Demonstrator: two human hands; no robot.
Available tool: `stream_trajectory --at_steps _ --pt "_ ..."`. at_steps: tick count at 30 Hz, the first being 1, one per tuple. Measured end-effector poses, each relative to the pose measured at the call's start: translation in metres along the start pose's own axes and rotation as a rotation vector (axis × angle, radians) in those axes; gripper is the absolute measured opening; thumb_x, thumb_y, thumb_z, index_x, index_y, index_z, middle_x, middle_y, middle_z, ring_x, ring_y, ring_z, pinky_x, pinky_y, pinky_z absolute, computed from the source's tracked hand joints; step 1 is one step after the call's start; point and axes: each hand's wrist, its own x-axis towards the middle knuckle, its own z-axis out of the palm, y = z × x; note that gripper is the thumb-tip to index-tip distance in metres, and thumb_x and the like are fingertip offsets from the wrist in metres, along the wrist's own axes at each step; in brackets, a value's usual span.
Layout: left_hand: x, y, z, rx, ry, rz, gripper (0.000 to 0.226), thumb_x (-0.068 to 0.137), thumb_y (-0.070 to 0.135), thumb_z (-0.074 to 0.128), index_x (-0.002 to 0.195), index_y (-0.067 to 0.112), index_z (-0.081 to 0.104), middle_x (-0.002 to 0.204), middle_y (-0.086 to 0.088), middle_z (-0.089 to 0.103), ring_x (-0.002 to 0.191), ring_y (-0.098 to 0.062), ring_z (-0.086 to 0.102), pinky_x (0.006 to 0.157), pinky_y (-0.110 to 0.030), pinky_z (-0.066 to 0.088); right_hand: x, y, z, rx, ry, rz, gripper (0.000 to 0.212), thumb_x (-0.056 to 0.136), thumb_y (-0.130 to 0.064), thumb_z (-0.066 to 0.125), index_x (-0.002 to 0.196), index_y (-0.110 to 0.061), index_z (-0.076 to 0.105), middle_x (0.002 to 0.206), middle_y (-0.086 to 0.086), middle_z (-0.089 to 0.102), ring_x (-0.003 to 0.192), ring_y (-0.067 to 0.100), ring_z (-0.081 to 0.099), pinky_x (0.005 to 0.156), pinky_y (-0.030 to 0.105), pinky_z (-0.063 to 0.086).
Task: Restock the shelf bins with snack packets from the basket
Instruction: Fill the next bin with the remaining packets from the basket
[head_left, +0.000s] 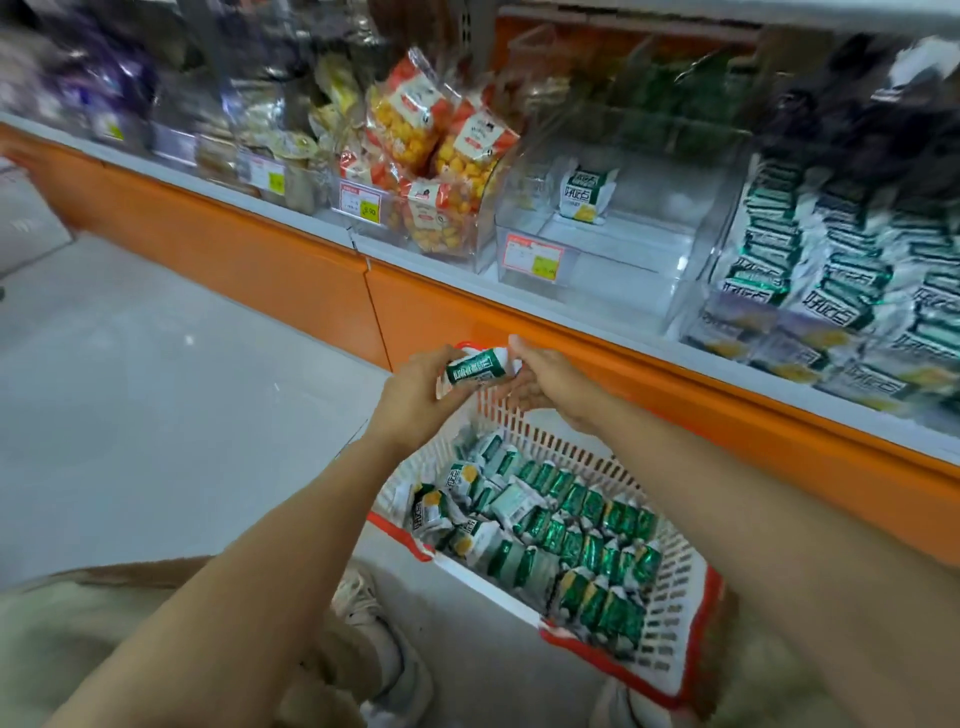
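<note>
At 7 o'clock a knee in beige trousers (78, 634) is cut off by the edge. Two pale shoes show: one shoe (363, 605) is partly behind the left forearm and the second shoe (626, 701) is clipped at 6 o'clock. At 5 o'clock one white basket (675, 618) with a red rim stands on the floor (156, 389). It is packed with green-and-white basket packets (571, 535), several dozen and too overlapped to count. Just above its far rim, at centre, the left hand (415, 397) pinches one held packet (474, 368) between thumb and curled fingers. The right hand (543, 384) lies slack-fingered, palm towards that packet's end, and whether it touches is unclear. Beyond, on the orange-fronted shelf (467, 306), three clear bins can be made out. At 12 o'clock the left bin (483, 228) holds about four orange-yellow bags (410, 124). At 1 o'clock the middle bin (623, 260) holds a single lone packet (587, 195). At 2 o'clock the right bin (701, 270) is crammed with stacked packets (841, 260), blurred and uncountable. Everything at 10 and 11 o'clock is smeared.
</note>
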Motion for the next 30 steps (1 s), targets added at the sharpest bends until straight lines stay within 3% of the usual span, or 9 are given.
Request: stream_trajectory --at_steps 2,4,7,12,15,18,23,27,30 --pt "0.002 0.011 -0.011 -0.071 -0.003 -0.065 0.024 0.094 0.028 0.064 0.115 0.018 0.062 0.103 0.0 0.069 0.09 -0.021 0.058 0.074 -0.037 0.045 -0.009 -0.011 -0.006 -0.121 0.07 -0.124 0.036 0.102 -0.042 0.043 0.121 -0.017 0.059 0.108 0.006 0.068 0.082 0.011 0.062 0.071 0.024 0.049" --pt "0.006 0.021 -0.021 -0.137 -0.005 -0.098 0.02 0.093 0.028 0.065 0.111 0.019 0.063 0.099 0.002 0.069 0.087 -0.019 0.058 0.078 -0.042 0.047 -0.017 -0.024 -0.011 -0.102 0.11 -0.232 0.024 0.1 -0.024 0.05 0.121 -0.019 0.06 0.112 0.002 0.064 0.089 0.01 0.06 0.071 0.023 0.049" --pt "0.014 0.035 -0.031 -0.221 -0.016 -0.082 0.016 0.093 0.026 0.066 0.107 0.019 0.062 0.096 0.004 0.068 0.082 0.0 0.056 0.078 -0.04 0.045 -0.025 -0.044 -0.016 -0.175 0.092 -0.388 0.035 0.09 -0.005 0.061 0.123 -0.016 0.06 0.116 0.009 0.062 0.102 0.016 0.06 0.083 0.026 0.055" --pt "0.036 0.056 -0.042 -0.415 0.042 -0.094 0.027 0.095 0.022 0.064 0.118 0.015 0.053 0.097 0.005 0.064 0.068 0.011 0.058 0.057 -0.011 0.042 -0.029 -0.072 -0.029 -0.274 0.162 -0.562 0.038 0.082 -0.008 0.074 0.117 -0.018 0.061 0.101 0.01 0.065 0.079 0.009 0.056 0.066 0.016 0.048" --pt "0.056 0.063 -0.045 -0.427 0.082 -0.067 0.041 0.097 0.027 0.061 0.133 0.016 0.044 0.104 0.001 0.063 0.08 0.004 0.063 0.065 -0.013 0.046 -0.023 -0.087 -0.042 -0.323 0.215 -0.618 0.037 0.083 -0.01 0.074 0.115 -0.021 0.06 0.09 0.001 0.061 0.073 0.007 0.052 0.065 0.022 0.05" --pt "0.082 0.063 -0.047 -0.259 0.16 0.009 0.046 0.097 0.033 0.058 0.138 0.017 0.043 0.125 -0.002 0.059 0.113 -0.013 0.055 0.089 -0.027 0.046 -0.01 -0.104 -0.057 -0.322 0.349 -0.634 0.033 0.084 -0.011 0.074 0.112 -0.018 0.059 0.081 -0.007 0.054 0.069 0.008 0.054 0.064 0.028 0.055" --pt "0.13 0.047 -0.043 0.187 0.183 0.244 0.048 0.098 0.029 0.054 0.142 0.013 0.046 0.147 -0.008 0.047 0.138 -0.026 0.038 0.112 -0.04 0.03 0.033 -0.115 -0.098 -0.351 0.644 -0.591 0.035 0.081 -0.018 0.077 0.11 -0.015 0.057 0.066 -0.015 0.046 0.059 0.005 0.048 0.064 0.038 0.05" --pt "0.162 0.03 -0.026 0.416 0.144 0.31 0.059 0.099 0.04 0.035 0.152 0.014 0.033 0.16 -0.008 0.027 0.151 -0.026 0.014 0.123 -0.043 0.005 0.074 -0.115 -0.127 -0.453 0.742 -0.472 0.037 0.078 -0.021 0.08 0.106 -0.018 0.056 0.083 -0.005 0.06 0.078 0.023 0.059 0.073 0.05 0.053" --pt "0.18 0.017 -0.012 0.488 0.14 0.33 0.066 0.097 0.044 0.024 0.155 0.013 0.023 0.163 -0.006 0.017 0.152 -0.024 0.006 0.123 -0.044 0.001 0.104 -0.11 -0.144 -0.535 0.767 -0.35 0.037 0.077 -0.021 0.079 0.105 -0.018 0.055 0.094 0.006 0.064 0.086 0.03 0.063 0.071 0.042 0.052"
